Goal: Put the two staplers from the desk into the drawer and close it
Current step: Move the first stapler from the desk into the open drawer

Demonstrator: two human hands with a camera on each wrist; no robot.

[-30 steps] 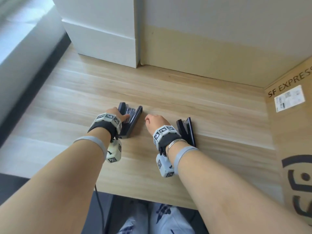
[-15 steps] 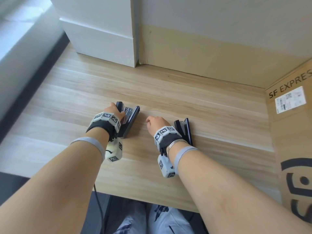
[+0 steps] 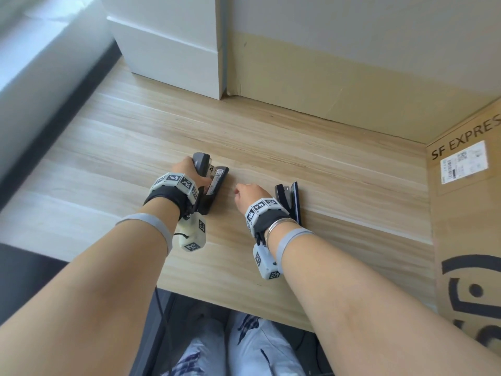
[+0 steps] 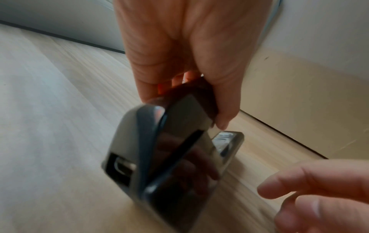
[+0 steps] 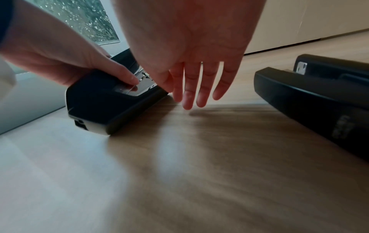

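Two staplers on the desk, one in hand

The left stapler (image 3: 210, 183) is pinched by the left hand (image 3: 187, 170), its top lifted; the right stapler (image 3: 290, 199) lies untouched near the right hand (image 3: 248, 195), whose straight fingers hover over the desk (image 3: 352, 185) between them.

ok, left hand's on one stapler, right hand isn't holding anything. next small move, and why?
Probably move the right hand sideways onto the second stapler and grip it. Its fingers hang straight above the desk, between the staplers, holding nothing, while the left hand already grips the first stapler.
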